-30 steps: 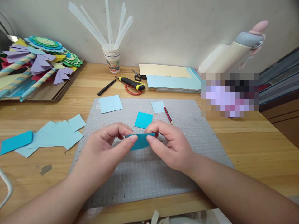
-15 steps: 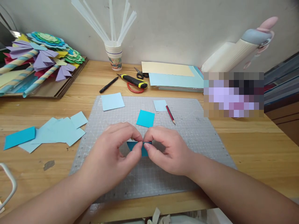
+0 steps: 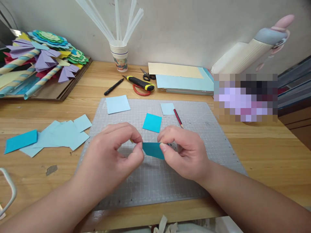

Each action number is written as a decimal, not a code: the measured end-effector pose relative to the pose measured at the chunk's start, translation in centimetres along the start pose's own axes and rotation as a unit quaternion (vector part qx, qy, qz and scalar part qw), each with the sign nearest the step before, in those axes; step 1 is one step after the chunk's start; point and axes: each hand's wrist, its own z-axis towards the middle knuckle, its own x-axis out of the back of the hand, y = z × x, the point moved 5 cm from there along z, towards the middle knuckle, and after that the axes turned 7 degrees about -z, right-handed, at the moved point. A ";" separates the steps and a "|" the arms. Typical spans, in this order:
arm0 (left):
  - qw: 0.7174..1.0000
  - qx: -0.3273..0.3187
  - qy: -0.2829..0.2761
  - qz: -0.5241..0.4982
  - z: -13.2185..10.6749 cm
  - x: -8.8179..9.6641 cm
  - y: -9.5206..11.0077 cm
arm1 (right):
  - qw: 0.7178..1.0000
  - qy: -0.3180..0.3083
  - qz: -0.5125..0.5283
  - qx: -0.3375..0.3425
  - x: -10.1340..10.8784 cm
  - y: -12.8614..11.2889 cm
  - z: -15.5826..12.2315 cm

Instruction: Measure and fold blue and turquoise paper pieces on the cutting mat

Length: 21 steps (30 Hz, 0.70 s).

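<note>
A small piece of blue paper [image 3: 152,150], apparently folded, is stretched between my two hands above the grey cutting mat [image 3: 136,191]. Its left end is pinched by the thumb and fingertips of my left hand [image 3: 116,152]. My right hand [image 3: 186,153] pinches the other end the same way, covering that corner. Just beyond the fingers, a bright blue paper square [image 3: 152,123] lies flat on the mat. Farther off on the mat are a light blue sheet [image 3: 118,104], a smaller light blue piece [image 3: 166,109] and a red pencil [image 3: 178,117] touching it.
Light blue papers [image 3: 58,134] and a blue folded piece [image 3: 21,141] lie at left. Behind the mat are a black pen [image 3: 114,86], yellow-black cutter [image 3: 139,83], scissors [image 3: 147,75], stacked paper [image 3: 184,83] and paper cups [image 3: 120,60] with white sticks. Paper flowers [image 3: 48,55] fill the back left.
My hands have moved apart from the middle of the blue paper out to its two ends, so more of its face shows. The view has shifted slightly.
</note>
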 end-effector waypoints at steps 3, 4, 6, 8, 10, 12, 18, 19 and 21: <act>0.998 0.040 0.040 -0.003 0.2 0.6 -0.6 | 0.998 0.047 0.035 -0.033 0.8 0.5 0.0; 0.997 0.060 0.049 -0.018 0.2 0.7 -0.9 | 0.997 0.052 0.046 -0.043 0.9 0.6 0.0; 0.989 0.108 0.044 -0.089 0.4 0.6 -1.5 | 0.996 0.036 0.058 -0.049 0.7 0.9 0.1; 0.969 0.152 -0.006 -0.194 0.5 -0.3 -1.9 | 0.998 -0.002 0.057 -0.032 0.1 0.9 0.2; 0.941 0.188 -0.086 -0.267 0.5 -1.4 -1.9 | 0.999 -0.030 0.028 0.002 -0.3 0.7 0.3; 0.919 0.217 -0.148 -0.293 0.3 -2.3 -1.8 | 0.998 -0.043 -0.022 0.039 -0.5 0.5 0.2; 0.893 0.251 -0.149 -0.341 0.1 -2.8 -2.1 | 0.995 -0.049 -0.059 0.065 -0.7 0.6 -0.1; 0.900 0.246 -0.141 -0.331 0.1 -2.7 -2.1 | 0.996 -0.046 -0.046 0.053 -0.7 0.7 -0.1; 0.927 0.220 -0.112 -0.283 0.2 -2.3 -2.2 | 0.999 -0.034 -0.014 0.008 -0.7 1.1 -0.2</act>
